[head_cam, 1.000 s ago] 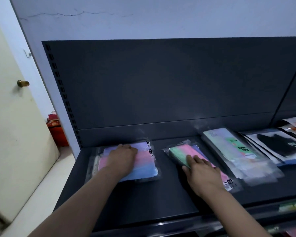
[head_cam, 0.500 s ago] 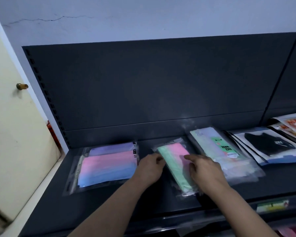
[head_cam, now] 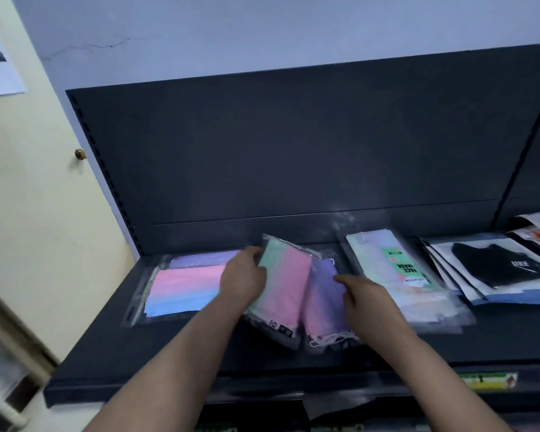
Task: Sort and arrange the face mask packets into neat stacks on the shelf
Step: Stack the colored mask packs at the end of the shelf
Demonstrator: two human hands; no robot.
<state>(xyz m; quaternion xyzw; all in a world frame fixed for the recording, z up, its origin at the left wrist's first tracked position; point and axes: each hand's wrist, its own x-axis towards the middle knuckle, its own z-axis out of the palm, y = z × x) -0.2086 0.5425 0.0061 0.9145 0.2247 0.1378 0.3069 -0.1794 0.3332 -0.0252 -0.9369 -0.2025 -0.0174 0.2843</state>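
**Inspector:** Position of the mask packets?

**Clerk:** All on the dark shelf (head_cam: 200,347). A pink-and-blue stack (head_cam: 181,288) lies flat at the left. The green-and-pink packet (head_cam: 282,285) is at the middle, tilted, with its far end raised. A purple packet (head_cam: 323,294) lies just beside it, partly under its right edge.

**Inspector:** Hands?

**Clerk:** The left hand (head_cam: 243,282) has its fingers curled round the green-and-pink packet's left edge. The right hand (head_cam: 367,299) rests on the purple packet, forefinger stretched out. Whether it grips, I cannot tell.

**Inspector:** Further right?

**Clerk:** A pile labelled "FACE MASK" (head_cam: 393,269), then black-mask packets (head_cam: 499,269), overlapping.
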